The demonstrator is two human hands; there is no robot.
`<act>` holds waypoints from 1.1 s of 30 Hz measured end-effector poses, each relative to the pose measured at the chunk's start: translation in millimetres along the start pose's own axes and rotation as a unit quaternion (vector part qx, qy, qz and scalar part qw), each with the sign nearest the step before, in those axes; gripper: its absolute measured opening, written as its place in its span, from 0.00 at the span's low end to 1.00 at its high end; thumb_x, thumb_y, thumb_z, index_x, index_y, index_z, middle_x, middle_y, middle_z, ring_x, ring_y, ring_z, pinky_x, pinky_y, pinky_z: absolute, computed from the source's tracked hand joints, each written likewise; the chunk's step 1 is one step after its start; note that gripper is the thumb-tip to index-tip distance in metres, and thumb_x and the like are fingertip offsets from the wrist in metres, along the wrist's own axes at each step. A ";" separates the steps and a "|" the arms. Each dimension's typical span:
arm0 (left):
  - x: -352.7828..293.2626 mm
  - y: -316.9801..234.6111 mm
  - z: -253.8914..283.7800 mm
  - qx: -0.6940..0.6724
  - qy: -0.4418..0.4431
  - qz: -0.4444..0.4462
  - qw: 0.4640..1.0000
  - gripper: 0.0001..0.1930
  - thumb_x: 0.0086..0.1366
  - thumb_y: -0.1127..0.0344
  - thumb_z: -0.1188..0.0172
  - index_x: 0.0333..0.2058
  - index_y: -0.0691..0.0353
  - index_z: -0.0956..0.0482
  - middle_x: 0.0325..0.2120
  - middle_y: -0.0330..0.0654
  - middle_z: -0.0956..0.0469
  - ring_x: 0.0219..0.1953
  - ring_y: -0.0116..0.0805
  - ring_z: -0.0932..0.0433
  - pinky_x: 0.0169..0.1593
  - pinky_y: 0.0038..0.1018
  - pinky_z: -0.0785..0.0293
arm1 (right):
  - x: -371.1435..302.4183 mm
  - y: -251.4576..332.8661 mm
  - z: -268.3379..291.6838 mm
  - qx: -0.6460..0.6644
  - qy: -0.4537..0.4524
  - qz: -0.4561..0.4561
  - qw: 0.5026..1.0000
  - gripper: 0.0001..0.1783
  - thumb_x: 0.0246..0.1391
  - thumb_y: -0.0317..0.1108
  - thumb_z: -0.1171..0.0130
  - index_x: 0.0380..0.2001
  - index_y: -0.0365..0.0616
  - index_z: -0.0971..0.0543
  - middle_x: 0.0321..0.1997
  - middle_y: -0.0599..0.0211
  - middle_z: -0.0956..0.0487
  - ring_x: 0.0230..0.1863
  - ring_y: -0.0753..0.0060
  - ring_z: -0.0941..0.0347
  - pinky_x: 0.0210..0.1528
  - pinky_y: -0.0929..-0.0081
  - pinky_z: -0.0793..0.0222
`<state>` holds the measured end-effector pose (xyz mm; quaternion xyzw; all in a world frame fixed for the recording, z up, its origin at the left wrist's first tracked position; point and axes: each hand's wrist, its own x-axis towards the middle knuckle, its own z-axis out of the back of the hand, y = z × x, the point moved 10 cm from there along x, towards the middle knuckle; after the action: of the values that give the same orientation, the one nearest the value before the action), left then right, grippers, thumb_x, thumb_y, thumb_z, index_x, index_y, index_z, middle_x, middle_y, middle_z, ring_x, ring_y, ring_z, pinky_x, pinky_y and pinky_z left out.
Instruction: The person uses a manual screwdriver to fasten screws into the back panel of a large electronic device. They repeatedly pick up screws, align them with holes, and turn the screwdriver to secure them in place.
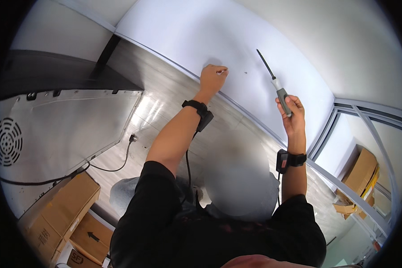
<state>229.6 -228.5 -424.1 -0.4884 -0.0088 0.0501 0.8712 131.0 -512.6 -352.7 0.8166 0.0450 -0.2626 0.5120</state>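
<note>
My right hand (295, 114) grips a screwdriver (279, 89) by its grey and white handle. The long dark shaft points up and to the left, over a white board (183, 31). Farther left, my left hand (212, 80) is above the near edge of that board, with thumb and fingers pinched together. Whatever they hold, if anything, is too small to make out. A tiny dark speck (245, 72) shows on the board between my left hand and the screwdriver; its kind is unclear.
At the left stands a metal appliance casing (71, 129) with a round vent. A black cord with a plug (133, 138) lies on the floor beside it. Cardboard boxes (67, 201) are stacked at lower left; another carton (361, 172) sits at right behind a metal frame (348, 185).
</note>
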 end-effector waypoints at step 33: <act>-84.3 -182.9 384.4 -0.546 -0.080 -0.065 0.832 0.19 0.71 0.62 0.63 0.50 0.72 0.34 0.34 0.50 0.24 0.28 0.34 0.22 0.30 0.25 0.23 | -213.4 118.7 -350.7 -0.182 0.337 0.206 0.900 0.12 0.46 0.24 0.37 0.36 0.39 0.26 0.23 0.70 0.25 0.20 0.85 0.32 0.21 0.88 0.38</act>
<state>135.4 -4.6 -64.4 -0.8769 -0.1361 0.0191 0.4605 122.8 -225.4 -36.5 0.7395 0.0927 0.1531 0.6489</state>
